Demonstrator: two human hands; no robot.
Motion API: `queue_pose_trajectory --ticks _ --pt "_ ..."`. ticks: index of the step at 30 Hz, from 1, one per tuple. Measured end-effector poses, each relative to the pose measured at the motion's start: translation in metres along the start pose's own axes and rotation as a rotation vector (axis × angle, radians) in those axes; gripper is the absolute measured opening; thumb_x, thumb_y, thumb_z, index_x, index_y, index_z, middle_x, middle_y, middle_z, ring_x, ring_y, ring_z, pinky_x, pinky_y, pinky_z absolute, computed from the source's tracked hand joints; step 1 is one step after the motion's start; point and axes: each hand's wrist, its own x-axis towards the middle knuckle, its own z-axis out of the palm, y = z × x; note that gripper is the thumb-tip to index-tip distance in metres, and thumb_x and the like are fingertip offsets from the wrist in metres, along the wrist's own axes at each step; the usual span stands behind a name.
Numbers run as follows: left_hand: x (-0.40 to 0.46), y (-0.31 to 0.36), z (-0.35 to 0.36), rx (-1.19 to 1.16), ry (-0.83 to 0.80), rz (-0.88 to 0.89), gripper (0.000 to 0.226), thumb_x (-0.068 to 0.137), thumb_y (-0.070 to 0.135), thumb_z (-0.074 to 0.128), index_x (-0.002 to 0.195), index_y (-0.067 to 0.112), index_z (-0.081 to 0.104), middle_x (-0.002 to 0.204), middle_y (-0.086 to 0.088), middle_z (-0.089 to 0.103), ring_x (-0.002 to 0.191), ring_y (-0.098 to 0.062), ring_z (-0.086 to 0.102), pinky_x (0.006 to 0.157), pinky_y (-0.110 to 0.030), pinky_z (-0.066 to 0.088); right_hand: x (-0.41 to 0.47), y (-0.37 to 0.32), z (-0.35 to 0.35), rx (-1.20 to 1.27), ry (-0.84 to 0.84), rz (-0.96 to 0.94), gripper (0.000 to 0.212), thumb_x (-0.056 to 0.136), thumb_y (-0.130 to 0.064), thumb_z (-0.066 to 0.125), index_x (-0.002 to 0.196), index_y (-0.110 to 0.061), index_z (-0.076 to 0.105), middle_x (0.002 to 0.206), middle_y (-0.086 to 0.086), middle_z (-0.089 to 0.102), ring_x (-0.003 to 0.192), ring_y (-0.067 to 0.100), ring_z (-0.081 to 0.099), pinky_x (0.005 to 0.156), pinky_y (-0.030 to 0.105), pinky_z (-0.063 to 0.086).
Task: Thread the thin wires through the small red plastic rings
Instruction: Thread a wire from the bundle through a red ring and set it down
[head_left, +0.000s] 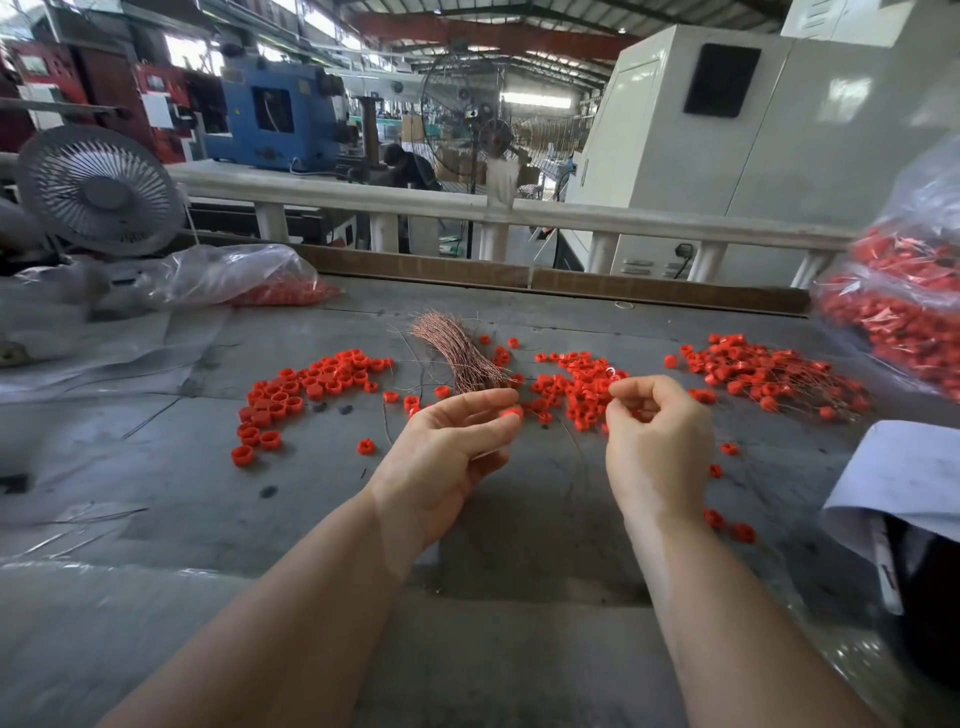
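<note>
My left hand (449, 449) hovers over the grey table, palm turned inward, its thumb and fingertips pinching a small red ring (511, 414). Just beyond it lies a bundle of thin copper wires (460, 353), fanned out away from me. My right hand (657, 441) is curled with its fingertips pinched together near a thin wire end; the wire itself is too fine to make out clearly. Loose red rings lie in a pile at the left (306, 389), in a middle pile (576, 387), and at the right lies a pile of rings with wires through them (769, 369).
A clear bag of red rings (906, 306) bulges at the right edge, another bag (244, 283) lies at back left beside a small desk fan (101, 192). A light cloth over a dark object (904, 483) sits at near right. A white railing (467, 208) runs behind the table.
</note>
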Motion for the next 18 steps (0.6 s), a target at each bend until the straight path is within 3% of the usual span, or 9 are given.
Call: queue_pose_trajectory --ticks 4,8,18 --pt "0.0006 -0.0014 0.0007 0.052 0.074 0.037 0.014 0.079 0.002 0.066 0.075 0.014 0.071 0.066 0.002 0.067 0.056 -0.003 0.058 0.052 -0.015 0.05 0.0005 0.002 -0.0015 -0.045 -0.008 0.049 0.022 0.082 0.0 0.057 0.076 -0.021 0.059 0.079 0.002 0.062 0.083 0.024 0.06 0.07 0.03 0.045" --pt "0.0019 -0.0044 -0.0022 0.223 0.163 0.133 0.015 0.079 0.003 0.07 0.074 0.017 0.071 0.062 0.005 0.065 0.058 -0.002 0.059 0.055 -0.015 0.05 -0.002 0.0013 -0.0007 -0.174 -0.083 0.068 0.02 0.084 -0.006 0.058 0.075 -0.025 0.058 0.091 0.004 0.066 0.092 0.029 0.058 0.085 0.043 0.046" --pt "-0.0027 -0.0059 -0.0018 0.415 0.15 0.226 0.039 0.072 -0.019 0.065 0.083 0.019 0.067 0.07 0.004 0.067 0.066 -0.001 0.063 0.063 -0.011 0.049 -0.0078 -0.0046 -0.0036 -0.227 -0.167 0.055 0.022 0.084 -0.01 0.06 0.072 -0.029 0.056 0.095 0.004 0.063 0.094 0.028 0.056 0.088 0.045 0.044"
